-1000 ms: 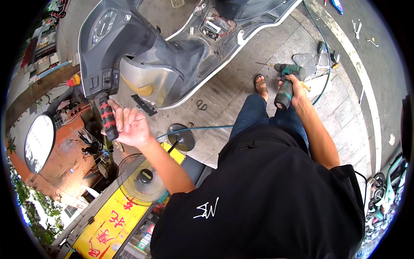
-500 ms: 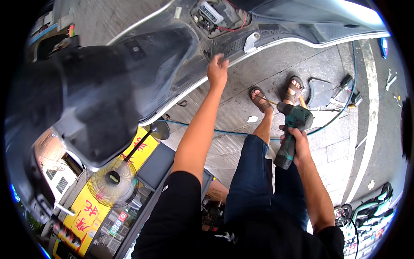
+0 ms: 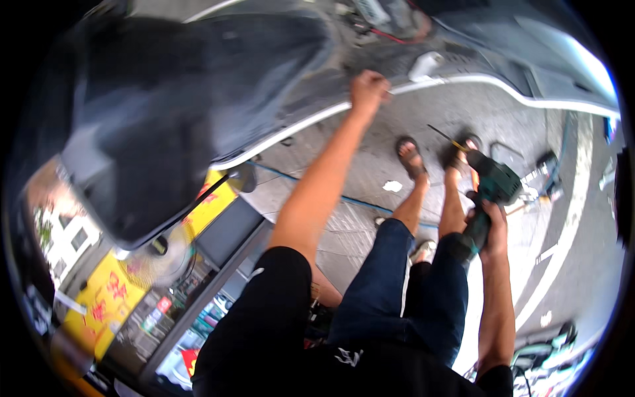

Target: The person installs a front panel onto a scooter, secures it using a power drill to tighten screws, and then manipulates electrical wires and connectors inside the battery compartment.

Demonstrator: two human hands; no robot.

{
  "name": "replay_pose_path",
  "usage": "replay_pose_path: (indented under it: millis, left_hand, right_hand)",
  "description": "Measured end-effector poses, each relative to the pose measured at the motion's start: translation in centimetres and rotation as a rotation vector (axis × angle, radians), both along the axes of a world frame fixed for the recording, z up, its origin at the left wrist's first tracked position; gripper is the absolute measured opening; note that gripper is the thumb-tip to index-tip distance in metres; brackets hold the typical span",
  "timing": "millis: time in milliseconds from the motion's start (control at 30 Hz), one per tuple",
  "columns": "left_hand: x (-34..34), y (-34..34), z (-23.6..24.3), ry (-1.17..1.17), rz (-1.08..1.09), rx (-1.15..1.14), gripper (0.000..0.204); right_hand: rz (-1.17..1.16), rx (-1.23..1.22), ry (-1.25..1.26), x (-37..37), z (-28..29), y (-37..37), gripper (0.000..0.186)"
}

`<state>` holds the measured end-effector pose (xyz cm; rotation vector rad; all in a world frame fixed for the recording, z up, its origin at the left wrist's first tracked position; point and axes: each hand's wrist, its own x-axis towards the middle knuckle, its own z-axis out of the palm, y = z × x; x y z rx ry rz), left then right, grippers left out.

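Note:
A dark green cordless drill [image 3: 496, 182] with a long thin bit is gripped by its handle in my right hand [image 3: 493, 228], over my right leg. Its bit points up and left above the pavement. Out in front, my left hand [image 3: 369, 91] hovers by the white-trimmed edge of a scooter's footboard [image 3: 317, 118]. Its fingers are drawn together and blurred; what they hold, if anything, is too small to make out. Just right of that hand a small white bracket-like piece [image 3: 425, 66] stands on the footboard. An open compartment with a battery [image 3: 372, 12] and a red wire lies beyond.
The scooter's black seat [image 3: 152, 119] fills the left. A blue hose [image 3: 284, 173] crosses the pavement. A white scrap [image 3: 392, 186] and tools [image 3: 546, 173] lie on the ground. A fan [image 3: 159, 255] stands lower left; parked scooters [image 3: 549, 351] are lower right.
My left hand has moved right along the footboard's edge, and its fingers have drawn together. The drill has shifted right in my right hand. The whole view has swung and blurred.

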<state>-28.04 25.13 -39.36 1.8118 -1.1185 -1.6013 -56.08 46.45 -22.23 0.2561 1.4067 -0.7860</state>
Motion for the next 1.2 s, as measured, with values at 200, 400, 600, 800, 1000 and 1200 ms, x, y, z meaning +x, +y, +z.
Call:
replay_pose_path:
  millis: [200,400,600,800,1000,1200]
  left_hand:
    - [0.1,6.3,18.1,0.922,0.631,0.262,0.017]
    - [1.7,4.6,35.0,1.263,0.695,-0.030,0.026]
    - [-0.1,2.3,39.6,1.254,0.762,-0.239,0.029]
    - [-2.2,1.8,39.5,1.257,0.837,-0.347,0.029]
    - [-4.3,1.2,38.6,1.294,0.944,-0.328,0.028]
    - [-3.4,2.2,39.2,1.284,0.997,-0.320,0.029]
  right_hand:
    - [-0.026,-0.460,-0.157,2.8,9.9,-1.6,0.062]
    - [0.173,-0.587,-0.199,4.9,17.1,-4.0,0.062]
    - [0.189,-0.606,-0.331,3.5,19.3,-9.7,0.063]
    - [0.309,-0.554,-0.422,0.4,19.7,-14.0,0.054]
    - [0.603,-0.701,-0.157,-2.9,18.8,-16.2,0.049]
    - [1.002,-1.210,0.226,-5.8,16.0,-17.1,0.030]
